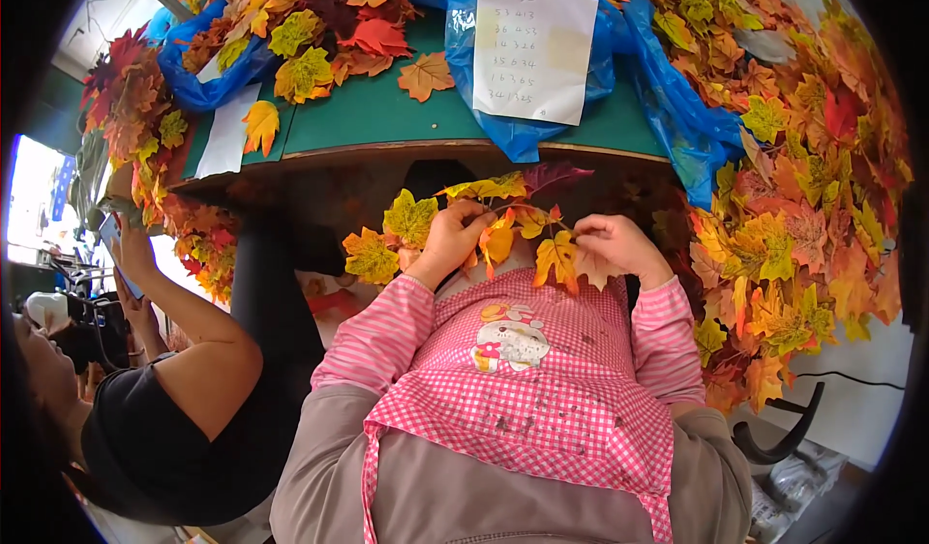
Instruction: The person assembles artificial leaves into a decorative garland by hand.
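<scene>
A garland of artificial maple leaves in yellow, orange and dark red hangs over my lap, just below the table's front edge. The fingers of my left hand are closed in a pinch on its stem, with yellow leaves on both sides. My right hand pinches the garland's right end, beside an orange-yellow leaf; its fingertips partly hide what they grip. Between the two hands the thin stem bends up, and a dark purple-red leaf sticks out above it.
Piles of artificial leaves cover the right side and the far left of the green table. A handwritten paper lies on a blue plastic bag. At left, another person holds a phone-like flat object.
</scene>
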{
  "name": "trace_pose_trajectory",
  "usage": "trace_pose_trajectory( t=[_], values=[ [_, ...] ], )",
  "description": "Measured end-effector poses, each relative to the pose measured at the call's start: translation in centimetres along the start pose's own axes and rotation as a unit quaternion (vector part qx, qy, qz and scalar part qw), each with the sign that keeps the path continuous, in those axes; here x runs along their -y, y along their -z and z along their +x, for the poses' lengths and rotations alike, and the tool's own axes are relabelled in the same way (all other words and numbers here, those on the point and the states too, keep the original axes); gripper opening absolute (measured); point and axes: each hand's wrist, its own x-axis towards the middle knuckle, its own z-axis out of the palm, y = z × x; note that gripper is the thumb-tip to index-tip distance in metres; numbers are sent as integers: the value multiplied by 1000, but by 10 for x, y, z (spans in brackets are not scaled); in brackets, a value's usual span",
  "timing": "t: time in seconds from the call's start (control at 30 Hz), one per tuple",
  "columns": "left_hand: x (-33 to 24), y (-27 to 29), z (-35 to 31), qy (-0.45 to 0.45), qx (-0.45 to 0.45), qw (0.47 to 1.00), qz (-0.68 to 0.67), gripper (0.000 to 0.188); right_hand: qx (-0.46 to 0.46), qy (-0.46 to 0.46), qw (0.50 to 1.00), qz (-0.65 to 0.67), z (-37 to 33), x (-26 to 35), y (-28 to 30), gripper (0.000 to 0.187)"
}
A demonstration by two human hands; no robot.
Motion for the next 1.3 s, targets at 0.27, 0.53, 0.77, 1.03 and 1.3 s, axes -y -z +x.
trace_pose_trajectory(
  t=[0.27, 0.53, 0.77, 1.03, 1.3],
  values=[
    [5, 2, 8, 18, 13, 996, -82, 21, -126, 97, 987, -34, 8, 5, 2, 18],
    [12, 3, 6, 39, 29, 993, -110, 26, -136, 102, 985, -7, 9, -2, -1, 16],
    [4, 7, 6, 63, 42, 983, -168, 25, -133, 100, 986, 14, 11, -4, 1, 16],
    [3, 13, 1, 7, 73, 991, -116, 19, -133, 96, 986, 13, 10, -12, -3, 15],
    [0, 14, 2, 33, 78, 988, -129, 22, -134, 76, 988, -30, 4, 1, -2, 18]
  ],
)
